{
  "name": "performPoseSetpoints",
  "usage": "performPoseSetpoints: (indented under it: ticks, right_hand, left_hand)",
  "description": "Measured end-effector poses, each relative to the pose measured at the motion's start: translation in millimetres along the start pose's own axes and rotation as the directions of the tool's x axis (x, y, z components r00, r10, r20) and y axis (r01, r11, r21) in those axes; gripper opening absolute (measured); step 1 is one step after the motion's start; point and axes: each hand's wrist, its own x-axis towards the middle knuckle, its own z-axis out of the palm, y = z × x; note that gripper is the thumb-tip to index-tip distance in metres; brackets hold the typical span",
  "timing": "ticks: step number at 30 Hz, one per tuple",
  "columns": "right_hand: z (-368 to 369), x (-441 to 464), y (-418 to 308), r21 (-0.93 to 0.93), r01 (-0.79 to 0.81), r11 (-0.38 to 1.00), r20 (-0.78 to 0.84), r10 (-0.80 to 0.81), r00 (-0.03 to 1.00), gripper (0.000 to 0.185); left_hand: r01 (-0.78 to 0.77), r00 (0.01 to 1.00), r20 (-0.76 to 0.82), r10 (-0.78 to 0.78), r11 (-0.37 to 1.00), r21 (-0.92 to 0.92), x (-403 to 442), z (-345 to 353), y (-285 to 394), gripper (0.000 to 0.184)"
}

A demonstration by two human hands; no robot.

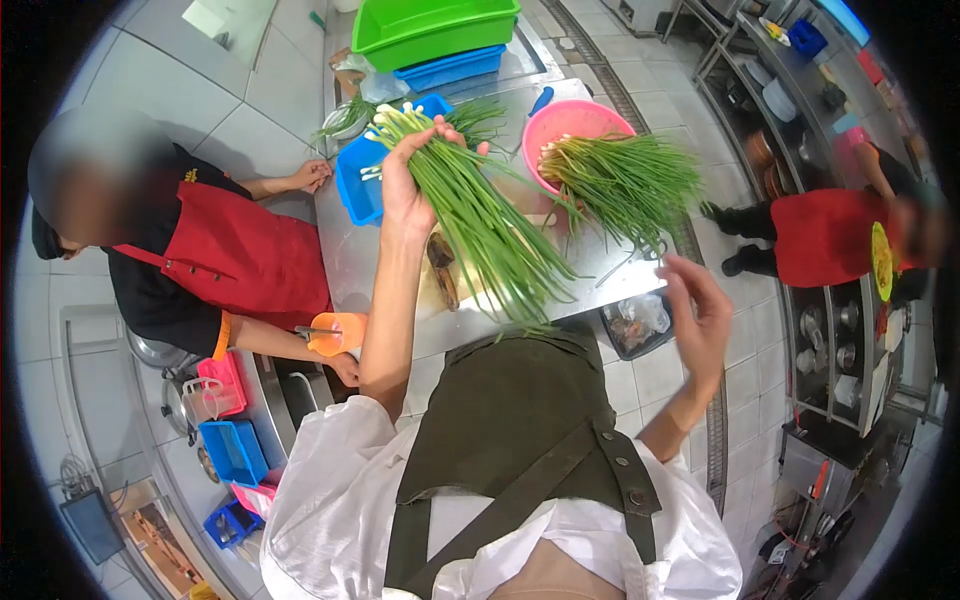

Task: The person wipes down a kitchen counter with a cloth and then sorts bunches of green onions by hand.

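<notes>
My left hand is closed around a thick bunch of spring onions, white bulbs up by the fingers and green leaves trailing down to the right over the steel table. To the right of the table, my right hand is raised, its fingers bent and apart, with nothing visible in it. Another heap of spring onions lies over the rim of a pink basin. Behind my left hand is a blue basket. A long brown object, its kind unclear, lies partly hidden under the leaves.
Green and blue tubs stand at the table's far end. A blue handle lies beside the basin. On the left a person in a red apron stands close, near an orange cup. Another person is by the right shelves.
</notes>
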Motion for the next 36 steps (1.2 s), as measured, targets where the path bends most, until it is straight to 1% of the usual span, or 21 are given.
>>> performPoseSetpoints:
  ticks: [1, 2, 4, 5, 7, 9, 10, 12, 13, 14, 16, 18, 20, 22, 24, 28, 29, 31, 33, 34, 36]
  right_hand:
    - [13, 5, -5, 0.008, 0.158, 0.987, 0.035, -0.159, 0.987, 0.023]
    - [28, 10, -9, 0.022, 0.312, 0.950, 0.067, -0.313, 0.947, 0.024]
    - [58, 20, -35, -0.031, 0.512, 0.858, 0.061, -0.510, 0.858, 0.022]
    - [68, 27, -44, -0.069, 0.553, 0.830, 0.115, -0.544, 0.831, 0.026]
    - [88, 42, -55, -0.108, 0.604, 0.789, 0.177, -0.583, 0.793, 0.031]
    - [109, 57, -53, 0.085, 0.293, 0.952, 0.209, -0.305, 0.929, 0.044]
    - [117, 65, -44, 0.081, 0.293, 0.953, 0.215, -0.304, 0.928, 0.044]
    - [135, 79, -17, 0.171, 0.177, 0.969, 0.353, -0.228, 0.908, 0.054]
    - [141, 84, -5, 0.145, 0.254, 0.956, 0.283, -0.286, 0.915, 0.051]
    - [142, 89, 1, 0.144, 0.250, 0.958, 0.294, -0.282, 0.913, 0.051]
    - [141, 94, 9, 0.319, -0.006, 0.948, 0.417, -0.135, 0.899, 0.048]
    - [140, 99, 12, 0.319, -0.001, 0.948, 0.453, -0.152, 0.879, 0.044]
    - [140, 98, 10, 0.319, -0.136, 0.938, 0.507, -0.048, 0.861, 0.043]
    - [140, 101, 15, 0.313, -0.148, 0.938, 0.522, -0.040, 0.852, 0.041]
    - [139, 106, 23, 0.301, -0.160, 0.940, 0.537, -0.028, 0.843, 0.040]
    - [135, 117, 33, 0.296, -0.202, 0.933, 0.610, -0.022, 0.792, 0.035]
    - [134, 119, 34, 0.288, -0.219, 0.932, 0.630, -0.012, 0.776, 0.035]
    - [133, 118, 37, 0.287, -0.197, 0.937, 0.620, -0.025, 0.785, 0.036]
    - [133, 115, 37, 0.287, -0.177, 0.941, 0.613, -0.038, 0.789, 0.037]
    - [133, 111, 34, 0.273, -0.129, 0.953, 0.563, -0.049, 0.825, 0.038]
    - [135, 110, 33, 0.254, -0.084, 0.964, 0.513, -0.061, 0.856, 0.039]
  left_hand:
    - [0.050, 0.998, 0.042, -0.049, 0.998, -0.040, -1, 4, -2, 0.030]
    - [0.053, 0.998, 0.045, -0.051, 0.998, -0.037, -3, 7, -4, 0.030]
    - [0.015, 0.997, 0.079, -0.024, 0.993, 0.114, -4, 13, -11, 0.049]
    - [0.065, 0.978, 0.198, -0.071, 0.997, 0.038, -3, 9, -13, 0.060]
    - [0.030, 0.982, 0.182, -0.041, 0.998, 0.064, -8, 13, -19, 0.063]
    - [-0.020, 0.983, 0.183, -0.010, 0.986, 0.165, -11, 15, -28, 0.075]
    - [-0.023, 0.983, 0.183, -0.006, 0.987, 0.160, -11, 15, -30, 0.075]
    - [0.013, 0.972, 0.224, -0.071, 0.968, 0.250, -12, 15, -30, 0.083]
    - [0.011, 0.966, 0.248, -0.072, 0.971, 0.238, -13, 13, -30, 0.087]
    - [0.006, 0.968, 0.242, -0.063, 0.973, 0.232, -12, 11, -29, 0.087]
    - [0.064, 0.960, 0.264, -0.093, 0.991, 0.114, -11, 2, -26, 0.088]
    - [0.042, 0.956, 0.284, -0.070, 0.994, 0.105, -11, -3, -27, 0.086]
    - [0.005, 0.969, 0.242, -0.044, 0.987, 0.160, -11, -8, -28, 0.084]
    - [-0.007, 0.953, 0.298, -0.049, 0.983, 0.183, -5, -20, -26, 0.078]
    - [0.043, 0.970, 0.225, -0.089, 0.979, 0.199, -3, -26, -25, 0.066]
    - [0.079, 0.987, 0.125, -0.104, 0.978, 0.190, -2, -31, -23, 0.055]
    - [0.074, 0.995, 0.054, -0.089, 0.966, 0.247, -1, -32, -23, 0.050]
    - [0.058, 0.998, -0.047, -0.046, 0.955, 0.289, 2, -35, -24, 0.040]
    - [0.027, 0.998, -0.069, -0.004, 0.938, 0.345, 3, -41, -26, 0.039]
    - [0.002, 0.995, -0.091, 0.038, 0.916, 0.402, 3, -41, -26, 0.038]
    - [0.008, 0.994, -0.104, 0.031, 0.933, 0.360, 2, -42, -27, 0.039]
